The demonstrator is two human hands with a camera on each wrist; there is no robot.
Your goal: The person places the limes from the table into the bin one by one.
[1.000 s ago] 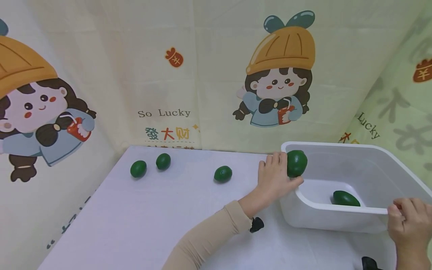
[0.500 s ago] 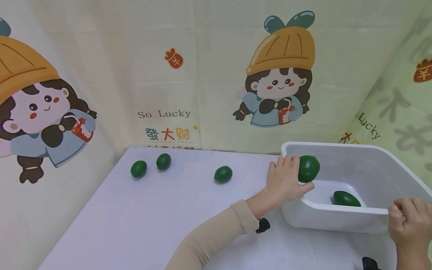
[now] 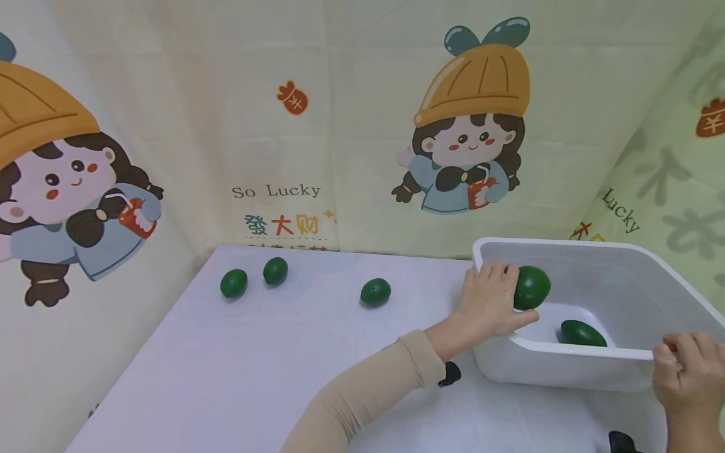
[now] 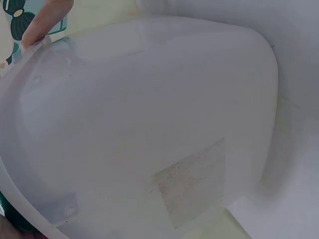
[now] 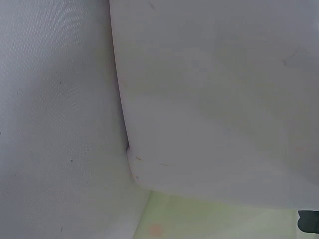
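The left hand (image 3: pixel 487 302), fingers curled round a lime (image 3: pixel 531 287), has moved rightward past the bin's (image 3: pixel 572 377) left rim, so the lime now hangs inside, above another lime (image 3: pixel 582 333). The right hand (image 3: pixel 688 377) still pinches the near rim.

Dark green lime (image 3: pixel 532 287), held above white bin (image 3: pixel 668 277)

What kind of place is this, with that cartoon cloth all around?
Probably a small staged recording corner, not a real kitchen: a printed cartoon backdrop hangs behind a white table, which holds only green limes and a white plastic tub.
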